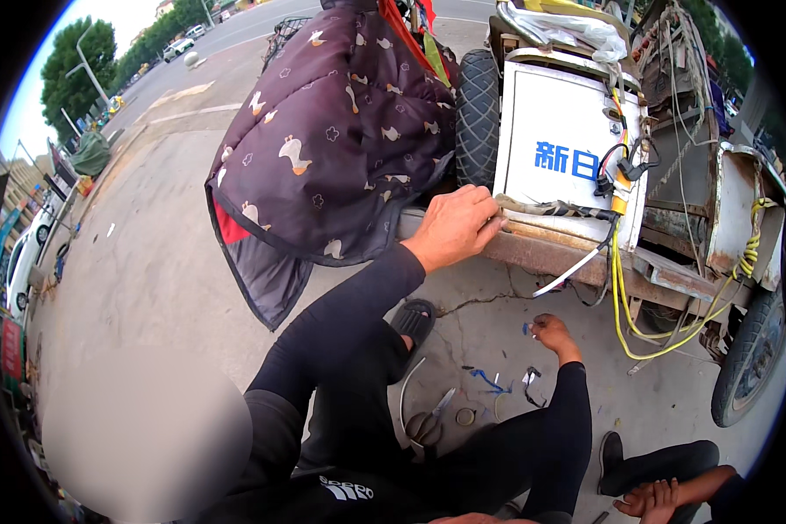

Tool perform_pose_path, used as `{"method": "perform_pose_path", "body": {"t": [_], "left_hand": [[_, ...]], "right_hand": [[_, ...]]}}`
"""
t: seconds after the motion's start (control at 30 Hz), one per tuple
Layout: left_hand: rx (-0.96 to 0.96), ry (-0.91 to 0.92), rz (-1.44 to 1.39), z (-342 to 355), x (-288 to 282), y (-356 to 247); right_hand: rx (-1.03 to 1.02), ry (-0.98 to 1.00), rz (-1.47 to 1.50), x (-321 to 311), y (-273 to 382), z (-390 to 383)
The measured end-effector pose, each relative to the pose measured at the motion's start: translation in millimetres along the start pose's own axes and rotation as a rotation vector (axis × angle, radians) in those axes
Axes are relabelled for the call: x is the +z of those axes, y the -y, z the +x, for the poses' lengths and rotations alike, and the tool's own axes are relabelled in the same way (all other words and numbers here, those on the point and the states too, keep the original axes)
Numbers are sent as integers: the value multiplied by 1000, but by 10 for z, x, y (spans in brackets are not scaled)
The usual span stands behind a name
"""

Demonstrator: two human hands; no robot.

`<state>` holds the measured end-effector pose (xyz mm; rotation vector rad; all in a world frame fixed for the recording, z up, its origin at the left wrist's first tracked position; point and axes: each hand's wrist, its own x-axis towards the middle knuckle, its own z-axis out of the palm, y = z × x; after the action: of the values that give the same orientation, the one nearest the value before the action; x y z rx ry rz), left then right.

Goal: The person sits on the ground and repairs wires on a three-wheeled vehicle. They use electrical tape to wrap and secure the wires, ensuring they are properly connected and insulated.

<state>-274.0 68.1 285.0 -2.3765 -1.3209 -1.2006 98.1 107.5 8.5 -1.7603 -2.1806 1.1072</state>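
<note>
My left hand point(456, 225) reaches to the frame edge of a vehicle, fingers closed around the end of a dark, wrapped cable bundle point(557, 209). That bundle runs right to a yellow-taped wire harness point(620, 196) in front of a white panel point(550, 122) with blue characters. Lower down, my right hand point(552, 332) is closed, with a small blue piece point(526, 329) at its fingertips; its exact kind is unclear. Below it on the ground lie blue wire scraps point(489, 382), a dark wire with a connector point(533, 387), scissors point(426, 425) and a tape roll point(465, 417).
Yellow cables point(622, 306) hang from the harness beside a rusty frame point(568, 259). A dark quilted cover point(323, 148) drapes at the left, next to a tyre point(478, 118). Another person's clasped hands point(658, 499) appear at lower right. A blurred patch point(148, 432) fills the lower left.
</note>
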Motion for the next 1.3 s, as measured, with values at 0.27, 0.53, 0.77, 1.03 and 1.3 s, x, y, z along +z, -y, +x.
{"method": "perform_pose_path", "body": {"t": [0.27,0.53,0.77,1.03,1.3], "left_hand": [[-106,266,5,-738,-180,74],[-115,117,79,-1301,-515,-303],[-368,354,22,-1207,-904,-475],[-705,69,-19,-1028,144,-54],[-518,75,176,-744,1141,689]], "right_hand": [[158,-16,-72,-213,80,-1217],[234,-25,172,-277,731,-2180],[294,29,211,-94,1135,-2470],[419,86,192,-78,630,-2050],[533,61,138,-315,-250,-1541]]}}
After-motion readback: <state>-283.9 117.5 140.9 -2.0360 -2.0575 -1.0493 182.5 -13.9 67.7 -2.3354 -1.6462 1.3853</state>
